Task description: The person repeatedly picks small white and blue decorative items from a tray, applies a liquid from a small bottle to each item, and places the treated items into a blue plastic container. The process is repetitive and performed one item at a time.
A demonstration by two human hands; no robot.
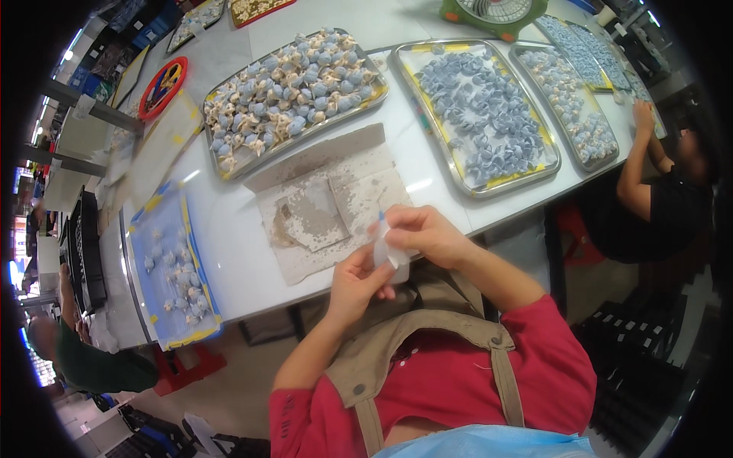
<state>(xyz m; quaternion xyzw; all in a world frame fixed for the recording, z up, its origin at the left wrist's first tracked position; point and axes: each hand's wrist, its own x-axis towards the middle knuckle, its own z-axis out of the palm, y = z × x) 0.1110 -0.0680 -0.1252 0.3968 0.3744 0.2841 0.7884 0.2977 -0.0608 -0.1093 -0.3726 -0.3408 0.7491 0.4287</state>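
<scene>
Just past the table's near edge, I hold a small whitish squeeze bottle point(381, 248) with a thin tip and blue collar pointing up and away. My left hand point(353, 284) is closed round its lower part. My right hand point(427, 233) is closed at its upper part, thumb and fingers pinched near the collar. A pale scrap seems to show between the hands; its kind is unclear. Beneath and beyond them lies a worn, opened-out cardboard piece point(374, 172), stained with grey patches.
A metal tray point(217, 164) of blue-and-cream figurine parts stands beyond the cardboard. To the right are a tray point(553, 172) of blue curved pieces and another tray point(607, 159). A blue-lined tray point(164, 324) sits left. A fan point(492, 15) stands at the back. People sit at both sides.
</scene>
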